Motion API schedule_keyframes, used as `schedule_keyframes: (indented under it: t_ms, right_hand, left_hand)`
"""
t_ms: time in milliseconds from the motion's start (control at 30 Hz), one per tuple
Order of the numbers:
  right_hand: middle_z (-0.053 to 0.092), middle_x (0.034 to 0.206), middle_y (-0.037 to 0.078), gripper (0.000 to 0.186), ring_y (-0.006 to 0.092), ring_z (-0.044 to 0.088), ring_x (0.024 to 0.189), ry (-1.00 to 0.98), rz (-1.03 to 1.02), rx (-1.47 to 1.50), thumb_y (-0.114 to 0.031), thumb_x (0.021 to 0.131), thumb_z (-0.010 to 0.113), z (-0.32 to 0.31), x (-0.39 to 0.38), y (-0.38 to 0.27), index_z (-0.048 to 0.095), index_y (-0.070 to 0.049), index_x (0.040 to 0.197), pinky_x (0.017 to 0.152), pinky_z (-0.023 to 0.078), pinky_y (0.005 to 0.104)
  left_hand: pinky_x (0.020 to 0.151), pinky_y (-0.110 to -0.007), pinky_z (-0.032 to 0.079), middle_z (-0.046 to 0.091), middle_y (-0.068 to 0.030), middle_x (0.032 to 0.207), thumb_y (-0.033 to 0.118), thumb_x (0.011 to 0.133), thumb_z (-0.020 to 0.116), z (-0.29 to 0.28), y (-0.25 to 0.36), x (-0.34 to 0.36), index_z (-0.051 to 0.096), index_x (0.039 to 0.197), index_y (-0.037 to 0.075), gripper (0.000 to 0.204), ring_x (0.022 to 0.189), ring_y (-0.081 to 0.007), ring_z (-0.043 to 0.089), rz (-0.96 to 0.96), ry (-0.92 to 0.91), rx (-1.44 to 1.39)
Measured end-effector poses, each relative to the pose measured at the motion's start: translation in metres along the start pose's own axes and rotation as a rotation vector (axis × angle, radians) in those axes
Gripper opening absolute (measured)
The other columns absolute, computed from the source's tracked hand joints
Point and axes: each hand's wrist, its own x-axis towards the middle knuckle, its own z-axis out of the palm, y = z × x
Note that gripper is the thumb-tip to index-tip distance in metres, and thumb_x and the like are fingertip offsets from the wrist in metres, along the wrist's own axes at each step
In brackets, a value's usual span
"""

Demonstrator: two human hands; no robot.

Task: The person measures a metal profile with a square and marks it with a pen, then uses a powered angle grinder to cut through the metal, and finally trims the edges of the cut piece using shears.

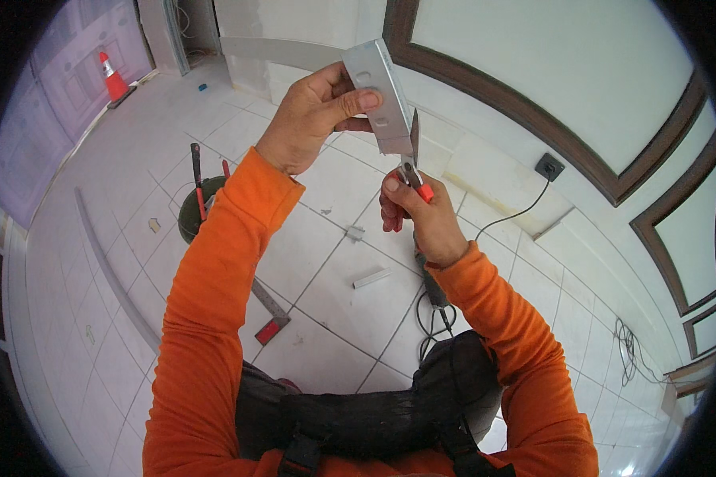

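My left hand [318, 111] grips a short length of silvery metal channel [383, 91] with stamped holes, thumb on its face and fingers behind. The channel is held up, tilted, above the tiled floor. Closed around the red handles of a pair of tin snips [410, 168] is my right hand [422, 208], just below the channel. The snips' blades point up at the channel's lower right edge, one dark blade showing beside it. Whether the metal sits between both blades, I cannot tell.
On the tiles lie a small metal offcut [371, 277], a try square [272, 327] with red on its end, and a corded power tool [435, 290]. A dark bucket [189, 215] with tools stands left. A long metal strip [111, 274] and traffic cone [114, 83] are farther left.
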Motion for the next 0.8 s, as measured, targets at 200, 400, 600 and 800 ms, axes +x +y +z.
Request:
schedule_keyframes:
  t_ms: [200, 400, 600, 800]
  right_hand:
    - [0.053, 0.064, 0.001, 0.029, 0.0106, 0.051, 0.054, 0.006, -0.014, 0.030, -0.029, 0.097, 0.063, 0.003, 0.000, 0.002, 0.055, -0.005, 0.084, 0.050, 0.044, 0.0268]
    - [0.052, 0.064, 0.001, 0.029, 0.0100, 0.050, 0.054, 0.028, -0.012, 0.001, -0.030, 0.097, 0.063, 0.006, 0.000, 0.000, 0.056, -0.004, 0.086, 0.050, 0.043, 0.0264]
    - [0.060, 0.078, 0.006, 0.029, 0.0150, 0.058, 0.072, 0.089, 0.008, -0.227, -0.028, 0.093, 0.066, -0.003, 0.009, 0.023, 0.060, 0.000, 0.098, 0.069, 0.049, 0.0306]
    - [0.065, 0.091, 0.010, 0.034, 0.0195, 0.060, 0.086, 0.047, 0.005, -0.328, -0.027, 0.090, 0.068, -0.009, 0.010, 0.026, 0.061, 0.002, 0.108, 0.081, 0.049, 0.0340]
  left_hand:
    - [0.090, -0.036, 0.060, 0.067, -0.0106, 0.113, 0.022, 0.092, 0.072, 0.001, -0.001, 0.000, 0.060, 0.125, 0.001, 0.041, 0.105, -0.0206, 0.067, 0.014, 0.002, -0.032]
    - [0.088, -0.036, 0.060, 0.067, -0.0120, 0.113, 0.024, 0.091, 0.074, -0.001, 0.000, -0.001, 0.060, 0.124, -0.001, 0.044, 0.104, -0.0209, 0.068, 0.005, 0.020, -0.018]
    - [0.088, -0.035, 0.060, 0.067, -0.0151, 0.110, 0.027, 0.089, 0.075, 0.018, -0.001, 0.000, 0.059, 0.122, -0.005, 0.048, 0.102, -0.0230, 0.068, -0.112, 0.181, 0.006]
    - [0.101, -0.037, 0.050, 0.066, -0.0165, 0.116, 0.036, 0.099, 0.060, -0.005, -0.008, 0.008, 0.054, 0.129, -0.003, 0.050, 0.112, -0.0261, 0.065, -0.044, 0.245, -0.082]
